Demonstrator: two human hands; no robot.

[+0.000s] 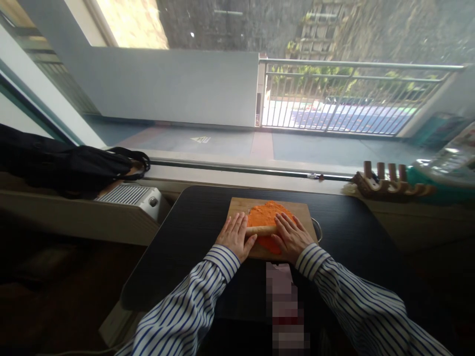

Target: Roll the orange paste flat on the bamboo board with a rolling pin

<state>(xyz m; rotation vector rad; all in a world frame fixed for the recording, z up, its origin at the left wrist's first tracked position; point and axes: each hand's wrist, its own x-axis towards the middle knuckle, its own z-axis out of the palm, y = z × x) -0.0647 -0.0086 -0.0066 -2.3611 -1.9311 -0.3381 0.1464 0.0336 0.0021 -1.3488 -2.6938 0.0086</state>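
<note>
A wooden rolling pin [262, 230] lies across a flattened sheet of orange dough-like material [269, 212]. The sheet rests on a wooden board [237, 203]. My left hand [234, 236] is laid over the pin's left end, fingers stretched out and thumb apart on the near side. Over the right end lies my right hand [293, 236], palm down, its fingers extended and spread. Both palms press on the pin from above rather than wrapping round it. The pin's two ends are hidden beneath my hands.
A dark table [200, 212] carries the board, whose metal handle [317, 230] sticks out at right. A pinkish, partly pixelated item [280, 282] lies nearer me. Beyond the table are a window sill [230, 174], a black bag [74, 165] and a brown rack [389, 185].
</note>
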